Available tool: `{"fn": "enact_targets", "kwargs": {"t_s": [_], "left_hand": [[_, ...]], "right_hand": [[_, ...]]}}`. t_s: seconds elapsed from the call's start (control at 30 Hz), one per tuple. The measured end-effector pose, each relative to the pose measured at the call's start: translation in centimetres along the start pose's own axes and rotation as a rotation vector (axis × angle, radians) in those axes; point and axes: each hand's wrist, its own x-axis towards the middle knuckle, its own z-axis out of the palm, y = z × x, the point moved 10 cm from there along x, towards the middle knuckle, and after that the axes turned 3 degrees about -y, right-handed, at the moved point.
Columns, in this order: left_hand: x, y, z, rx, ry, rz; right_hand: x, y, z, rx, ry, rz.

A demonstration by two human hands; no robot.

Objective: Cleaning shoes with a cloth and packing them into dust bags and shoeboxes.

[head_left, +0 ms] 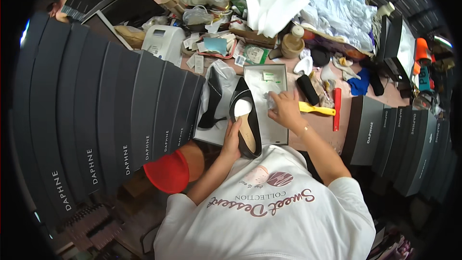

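Shoe (pixel 247 125), black with pale insole, lies across the near edge of the open box (pixel 279 72). Left hand (pixel 231 140) grips its heel end, fingers wrapped on the side. Right hand (pixel 285 108) pinches a crumpled paper wad (pixel 271 99) just right of the shoe. Second shoe (pixel 211 101) sits left. Advice: steady the heel and feed paper toward the toe.

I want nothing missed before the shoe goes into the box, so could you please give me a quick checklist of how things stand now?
1. Left hand grips the black shoe: ok.
2. Right hand on the stuffing paper: ok.
3. Stuffing already inside the shoe: cannot tell.
4. Second shoe lying in its white wrap: ok.
5. Open box free of loose bits: not ok, small tags lie inside.
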Motion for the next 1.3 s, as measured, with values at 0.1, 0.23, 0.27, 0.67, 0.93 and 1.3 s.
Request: {"fn": "enact_targets", "kwargs": {"t_s": [0.1, 0.23, 0.27, 0.67, 0.93, 1.3], "left_hand": [[-0.2, -0.8, 2.8, -0.216, -0.188, -0.165], [0.0, 0.1, 3.8, 0.121, -0.095, -0.001], [0.9, -0.9, 2.8, 0.108, -0.143, 0.011], [2.1, -2.3, 6.6, 0.177, -0.242, -0.017], [3.1, -2.6, 7.5, 0.274, -0.149, 0.091], [3.7, -2.2, 9.1, 0.561, -0.090, 0.184]], "right_hand": [[-1.2, -3.4, -3.9, 0.598, 0.051, -0.116], [-1.0, -7.1, -2.7, 0.158, 0.111, -0.281], [-0.8, -6.9, -2.7, 0.053, 0.077, -0.192], [-0.8, -2.0, -2.5, 0.246, 0.291, -0.125], [1.1, 2.1, -1.1, 0.605, 0.026, 0.082], [3.2, 3.3, -2.3, 0.828, -0.165, 0.017]]}}
